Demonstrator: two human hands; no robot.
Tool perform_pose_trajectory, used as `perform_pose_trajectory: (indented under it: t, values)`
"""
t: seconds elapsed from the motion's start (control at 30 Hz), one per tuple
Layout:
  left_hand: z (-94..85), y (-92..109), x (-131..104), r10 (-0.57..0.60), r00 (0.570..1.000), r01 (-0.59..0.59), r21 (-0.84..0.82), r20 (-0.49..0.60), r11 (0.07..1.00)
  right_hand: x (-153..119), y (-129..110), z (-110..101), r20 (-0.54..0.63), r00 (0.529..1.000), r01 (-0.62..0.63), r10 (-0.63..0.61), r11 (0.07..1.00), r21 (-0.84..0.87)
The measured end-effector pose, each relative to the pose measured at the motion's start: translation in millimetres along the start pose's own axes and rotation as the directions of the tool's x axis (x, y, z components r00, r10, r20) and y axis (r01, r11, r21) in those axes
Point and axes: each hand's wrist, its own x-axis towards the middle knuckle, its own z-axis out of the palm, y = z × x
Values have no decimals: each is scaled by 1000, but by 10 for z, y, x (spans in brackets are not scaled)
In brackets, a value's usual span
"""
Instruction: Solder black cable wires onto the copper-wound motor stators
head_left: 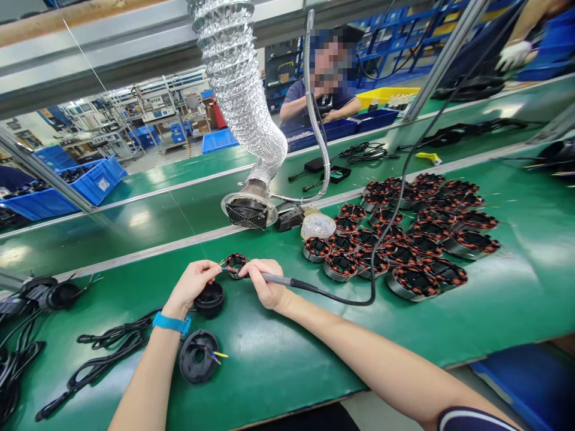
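Note:
My right hand (266,282) is closed round the grey handle of a soldering iron (276,279), whose tip points left beside a single motor stator (236,263). My left hand (200,282) pinches thin wires (221,264) at the stator's left side. Just below the left fingers sits a round black housing (209,299), partly covered by that hand. Nearer to me lies a black round cover (199,356) with yellow and blue wire ends sticking out. Whether the iron's tip touches the wires is too small to tell.
Several copper-wound stators (404,239) crowd the bench to the right. A foil extraction duct (251,90) with a fan grille (247,214) hangs above the work, near a white round tub (318,225). Coiled black cables (108,353) lie left. A co-worker (321,90) sits across the bench.

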Motion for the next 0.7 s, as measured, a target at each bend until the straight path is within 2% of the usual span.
perform_pose_trajectory:
  t: [0.23, 0.47, 0.7]
  values:
    - [6, 18, -15, 15, 1000, -15, 7, -16, 1000, 3, -24, 5, -18, 997, -69, 69, 998, 9]
    - [6, -6, -2, 12, 1000, -12, 2, -14, 1000, 1, -10, 9, -70, 973, -219, 221, 975, 41]
    - [9, 3, -5, 20, 1000, -20, 16, -12, 1000, 15, 7, -8, -114, 969, -222, 221, 975, 4]
